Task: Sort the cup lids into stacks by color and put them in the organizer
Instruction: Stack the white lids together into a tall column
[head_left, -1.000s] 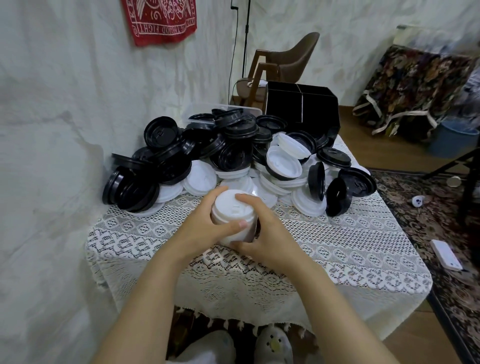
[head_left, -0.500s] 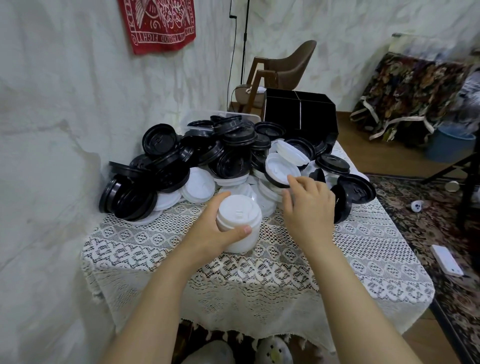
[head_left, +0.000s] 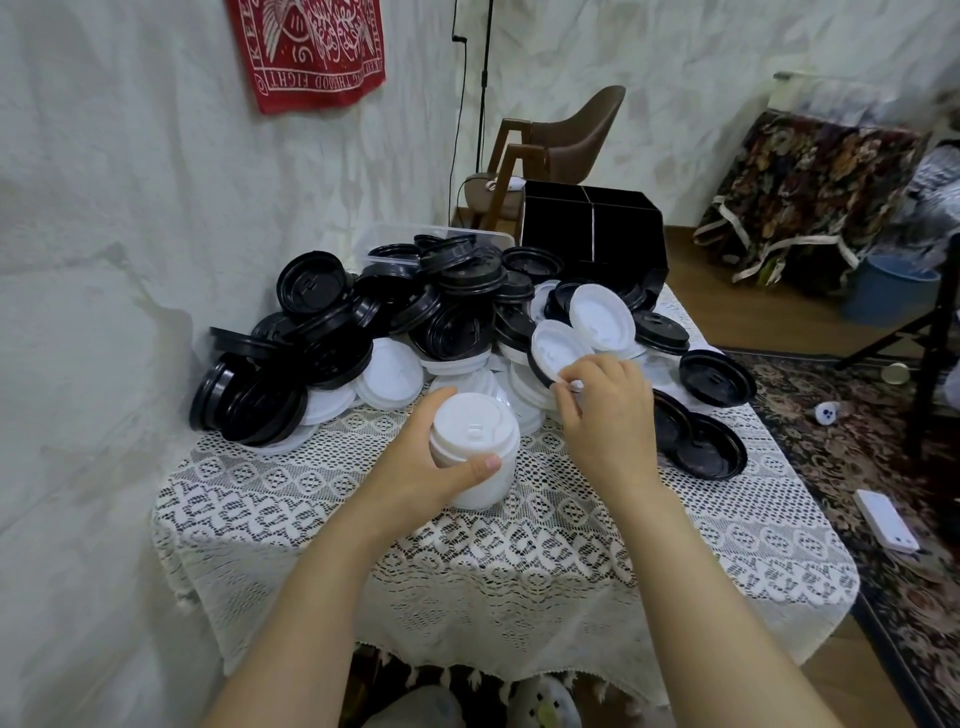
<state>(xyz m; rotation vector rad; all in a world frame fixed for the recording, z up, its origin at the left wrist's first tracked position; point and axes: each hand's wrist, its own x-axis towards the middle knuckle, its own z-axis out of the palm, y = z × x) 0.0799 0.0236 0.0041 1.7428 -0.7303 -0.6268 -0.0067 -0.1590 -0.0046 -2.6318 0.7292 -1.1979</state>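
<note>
We find the right hand (head_left: 608, 415) has reached up to pinch a white lid (head_left: 558, 345), the left hand (head_left: 415, 467) still gripping the stack (head_left: 475, 441) beside it.

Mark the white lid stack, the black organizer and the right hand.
Stack of white plastic cup lids (head_left: 475, 428): head view, top lid's face.
Black divided organizer box (head_left: 628, 239): head view, near wall.
Right hand (head_left: 610, 415): head view, back of the hand, pinching a white lid (head_left: 558, 345) by its rim.

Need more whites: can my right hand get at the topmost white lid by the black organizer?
Probably yes: the white lid lies uncovered just beyond the right hand, which pinches a nearer lid.
</note>
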